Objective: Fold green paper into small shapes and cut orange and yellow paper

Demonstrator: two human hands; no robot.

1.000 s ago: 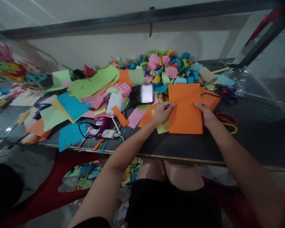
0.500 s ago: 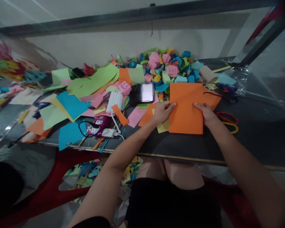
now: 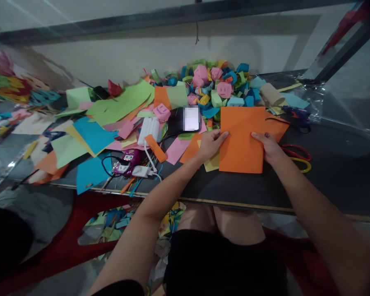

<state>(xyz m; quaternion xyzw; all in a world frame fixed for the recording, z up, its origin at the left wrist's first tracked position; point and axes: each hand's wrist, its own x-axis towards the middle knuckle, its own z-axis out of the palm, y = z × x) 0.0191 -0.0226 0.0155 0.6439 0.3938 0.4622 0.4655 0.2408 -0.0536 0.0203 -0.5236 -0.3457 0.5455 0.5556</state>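
An orange paper sheet (image 3: 241,137), folded into a tall rectangle, lies flat on the dark table (image 3: 333,181). My left hand (image 3: 210,144) rests at its left edge with the fingers pressing on the paper. My right hand (image 3: 269,146) presses down on the sheet's right edge, fingers held together. A second orange sheet (image 3: 279,127) pokes out from under it on the right.
A heap of small folded paper pieces (image 3: 217,84) sits behind the sheet. Loose coloured sheets (image 3: 94,135) cover the table's left half. A phone (image 3: 187,120), a white charger (image 3: 148,130), red-and-yellow scissors (image 3: 299,158) and a glue gun (image 3: 296,116) lie nearby.
Both hands stay on the orange sheet; the fingers have shifted only slightly along its edges. The view has tilted a little.
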